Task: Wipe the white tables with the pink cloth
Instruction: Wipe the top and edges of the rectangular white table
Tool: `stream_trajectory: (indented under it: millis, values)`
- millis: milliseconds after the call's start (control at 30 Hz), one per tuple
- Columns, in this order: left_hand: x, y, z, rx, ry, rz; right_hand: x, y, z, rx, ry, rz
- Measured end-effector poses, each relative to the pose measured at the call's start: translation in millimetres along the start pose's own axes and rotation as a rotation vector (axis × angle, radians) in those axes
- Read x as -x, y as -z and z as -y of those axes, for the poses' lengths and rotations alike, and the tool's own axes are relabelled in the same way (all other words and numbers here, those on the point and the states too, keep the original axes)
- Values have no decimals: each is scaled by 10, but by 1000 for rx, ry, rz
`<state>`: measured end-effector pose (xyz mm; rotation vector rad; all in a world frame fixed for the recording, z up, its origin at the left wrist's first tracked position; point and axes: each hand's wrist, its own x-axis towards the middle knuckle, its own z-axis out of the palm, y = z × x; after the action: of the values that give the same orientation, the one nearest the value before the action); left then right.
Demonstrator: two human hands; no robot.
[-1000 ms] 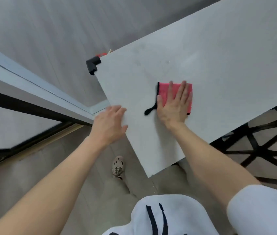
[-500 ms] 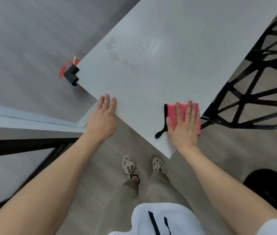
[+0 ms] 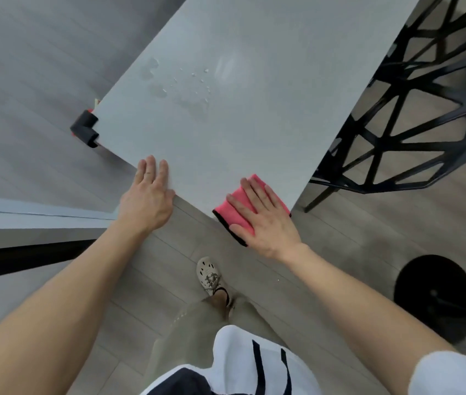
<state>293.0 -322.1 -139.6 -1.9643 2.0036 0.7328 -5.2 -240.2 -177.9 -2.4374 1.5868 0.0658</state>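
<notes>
Left of the left grip (image 3: 147,201), a black corner guard (image 3: 85,129) caps the white desk (image 3: 254,132). That grip lies flat on the near edge, fingers straight and together, holding nothing. Beyond it, water droplets (image 3: 180,84) bead on the hard top. Rightward, the right grip (image 3: 263,220) presses flat, fingers spread, on the pink cloth (image 3: 234,219), which overhangs the desk's near corner. Soft, light and limp, the cloth should slide easily under a palm; a folded edge suits pinching. Right of that grip stands a black lattice chair (image 3: 397,132).
</notes>
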Motion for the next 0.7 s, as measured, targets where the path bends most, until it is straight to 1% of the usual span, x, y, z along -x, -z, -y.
stream_trajectory:
  millis: [67, 167, 200, 267, 300, 333, 367, 433, 500, 567, 600, 633, 667, 700]
  values:
    - [13, 18, -34, 0, 22, 2, -104, 76, -457, 22, -83, 33]
    - [47, -4, -103, 17, 56, -50, -610, 259, -1083, 33, -343, 6]
    - [67, -15, -143, 30, 65, -76, -774, 292, -1163, 19, -445, -12]
    - [117, -39, -264, 58, 83, -119, -1012, 271, -1005, -3, -618, -68]
    - [138, -41, -347, 72, 89, -122, -1054, 241, -794, -11, -638, -95]
    - [157, -41, -437, 83, 96, -123, -1017, 195, -539, -18, -572, -113]
    - [176, -32, -527, 94, 105, -130, -908, 153, -268, -21, -431, -113]
    - [192, -4, -698, 117, 125, -149, -592, 68, 86, -35, -68, -62]
    - [169, 30, -832, 80, 159, -97, -365, 41, 16, -13, 217, 9]
    - [137, 41, -956, 23, 230, 2, -402, 89, -385, 14, 444, 48]
    - [123, 33, -1022, 31, 277, 31, -518, 156, -643, 51, 516, 77]
    - [102, 15, -1081, 61, 327, 35, -691, 249, -923, 95, 535, 104]
    - [77, -7, -1135, 98, 372, 19, -901, 368, -1219, 119, 494, 122]
    - [64, -23, -1184, 130, 409, -4, -1129, 483, -1517, 127, 404, 120]
